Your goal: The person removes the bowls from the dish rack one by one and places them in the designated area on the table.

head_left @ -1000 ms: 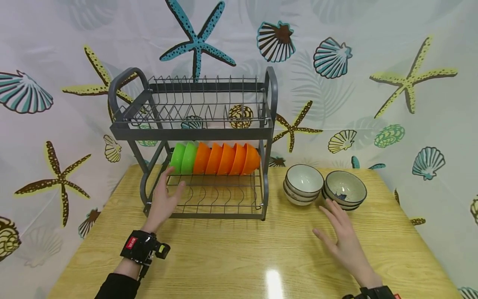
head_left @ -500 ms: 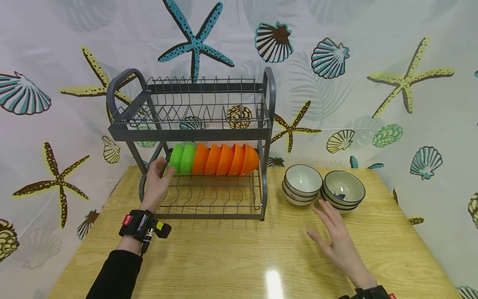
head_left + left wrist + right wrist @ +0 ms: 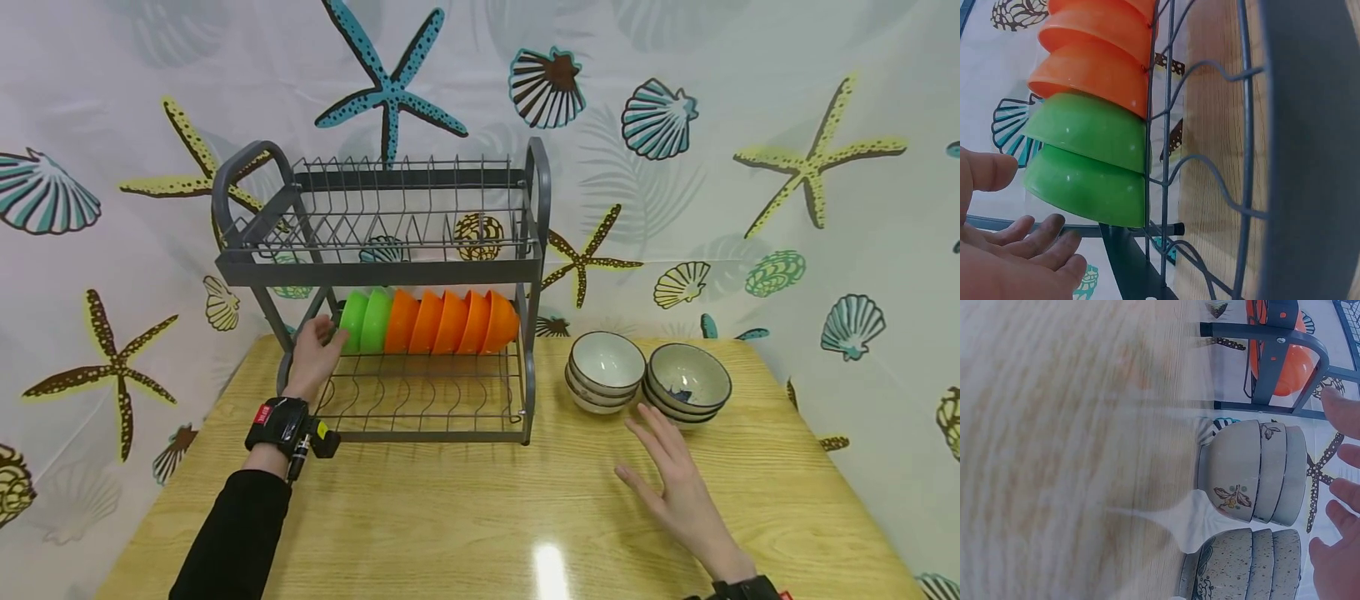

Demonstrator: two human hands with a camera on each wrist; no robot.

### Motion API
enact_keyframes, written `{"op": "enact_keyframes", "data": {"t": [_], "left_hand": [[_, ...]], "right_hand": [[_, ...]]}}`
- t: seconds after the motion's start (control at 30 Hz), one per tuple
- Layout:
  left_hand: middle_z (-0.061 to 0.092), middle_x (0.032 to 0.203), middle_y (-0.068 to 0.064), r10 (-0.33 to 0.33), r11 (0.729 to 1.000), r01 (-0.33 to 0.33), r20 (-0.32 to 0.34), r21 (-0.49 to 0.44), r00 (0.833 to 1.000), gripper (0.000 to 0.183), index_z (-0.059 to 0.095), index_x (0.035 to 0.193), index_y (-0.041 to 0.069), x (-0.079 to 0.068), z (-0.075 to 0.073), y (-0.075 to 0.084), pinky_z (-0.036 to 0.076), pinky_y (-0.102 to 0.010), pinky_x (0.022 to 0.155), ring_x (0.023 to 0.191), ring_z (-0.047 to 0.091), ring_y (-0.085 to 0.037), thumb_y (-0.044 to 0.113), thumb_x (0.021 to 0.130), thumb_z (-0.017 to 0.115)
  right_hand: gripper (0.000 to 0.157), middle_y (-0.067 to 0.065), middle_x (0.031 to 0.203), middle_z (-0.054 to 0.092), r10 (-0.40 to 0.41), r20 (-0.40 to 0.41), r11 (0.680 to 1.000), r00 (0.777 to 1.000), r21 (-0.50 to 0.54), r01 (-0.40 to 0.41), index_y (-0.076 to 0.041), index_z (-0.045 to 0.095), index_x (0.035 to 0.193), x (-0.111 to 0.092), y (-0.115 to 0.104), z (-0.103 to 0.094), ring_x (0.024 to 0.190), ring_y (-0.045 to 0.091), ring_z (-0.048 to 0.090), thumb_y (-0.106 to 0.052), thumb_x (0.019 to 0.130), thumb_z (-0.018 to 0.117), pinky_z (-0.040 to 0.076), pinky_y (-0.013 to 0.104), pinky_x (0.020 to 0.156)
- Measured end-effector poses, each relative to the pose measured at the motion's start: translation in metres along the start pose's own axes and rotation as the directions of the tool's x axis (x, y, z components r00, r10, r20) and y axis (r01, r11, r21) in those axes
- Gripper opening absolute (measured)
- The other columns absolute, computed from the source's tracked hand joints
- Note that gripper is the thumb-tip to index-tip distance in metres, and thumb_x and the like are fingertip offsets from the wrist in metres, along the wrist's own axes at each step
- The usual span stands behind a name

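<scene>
left hand: the person's left hand [image 3: 313, 358] has shifted toward the left end of the row and farther into the rack over the last second; it is nearly in the same place as half a second ago.
left fingers: released, thumb and fingers spread apart, grasping nothing; contact with a bowl cannot be told for sure.
green bowls: two glossy bright green round bowls, seemingly plastic [image 3: 351, 323], on edge at the left end of the row, the outer one just beside the left hand; unmoved.
orange bowls: five glossy orange round bowls [image 3: 453, 323], on edge to the right of the green ones; unmoved.
rack: a dark grey two-tier metal dish rack [image 3: 382, 272], the whole row on its lower tier.
right hand: the person's right hand [image 3: 678, 492], little changed, fingers released and spread, near the stacks, holding nothing.
stacks: white ceramic bowls with dark rims [image 3: 606, 367] beside grey speckled ceramic bowls [image 3: 686, 379], both on the pale wooden table [image 3: 450, 517].
meaning: the left hand seems placed within reach of the outer green bowl, with no bowl lifted so far.
</scene>
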State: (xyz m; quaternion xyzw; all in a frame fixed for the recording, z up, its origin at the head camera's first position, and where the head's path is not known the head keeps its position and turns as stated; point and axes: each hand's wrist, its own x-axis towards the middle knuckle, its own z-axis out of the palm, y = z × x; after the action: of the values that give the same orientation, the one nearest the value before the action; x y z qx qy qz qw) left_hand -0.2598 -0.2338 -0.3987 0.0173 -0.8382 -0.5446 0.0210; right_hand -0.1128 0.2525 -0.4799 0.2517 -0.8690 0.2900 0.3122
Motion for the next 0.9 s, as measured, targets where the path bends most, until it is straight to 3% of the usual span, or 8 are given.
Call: {"op": "enact_keyframes", "data": {"t": [0.37, 0.6, 0.9], "left_hand": [[0.03, 0.157, -0.035, -0.041, 0.998, 0.042, -0.033, 0.048, 0.999, 0.056, 0.021, 0.156, -0.007, 0.016, 0.006, -0.003, 0.036, -0.055, 0.119, 0.147, 0.033, -0.047, 0.015, 0.107, 0.037], [0.04, 0.15, -0.035, -0.03, 0.997, 0.035, -0.065, 0.07, 0.997, 0.051, 0.03, 0.153, -0.008, 0.019, 0.01, -0.005, 0.04, -0.056, 0.115, 0.139, 0.041, -0.047, 0.011, 0.107, 0.037], [0.051, 0.136, -0.034, -0.024, 0.995, 0.036, -0.13, 0.092, 0.991, 0.043, 0.044, 0.144, -0.012, 0.027, 0.016, -0.011, 0.047, -0.047, 0.098, 0.122, 0.052, -0.043, 0.009, 0.106, 0.04]], "right_hand": [[0.06, 0.03, 0.152, 0.044, 0.013, 0.013, 1.0, 1.0, 0.006, -0.013, 0.004, 0.054, 0.14, -0.003, 0.001, 0.0, 0.156, 0.01, 0.017, -0.03, 0.093, 0.071, 0.007, 0.017, 0.128], [0.061, 0.031, 0.15, 0.045, 0.001, 0.002, 1.0, 1.0, 0.008, -0.001, 0.005, 0.055, 0.138, -0.003, 0.002, 0.001, 0.156, 0.009, 0.018, -0.023, 0.087, 0.075, 0.008, 0.019, 0.129], [0.061, 0.033, 0.149, 0.045, -0.002, 0.0, 1.0, 1.0, 0.007, 0.002, 0.006, 0.055, 0.138, -0.005, 0.002, 0.001, 0.156, 0.01, 0.018, -0.023, 0.087, 0.075, 0.008, 0.019, 0.129]]}}
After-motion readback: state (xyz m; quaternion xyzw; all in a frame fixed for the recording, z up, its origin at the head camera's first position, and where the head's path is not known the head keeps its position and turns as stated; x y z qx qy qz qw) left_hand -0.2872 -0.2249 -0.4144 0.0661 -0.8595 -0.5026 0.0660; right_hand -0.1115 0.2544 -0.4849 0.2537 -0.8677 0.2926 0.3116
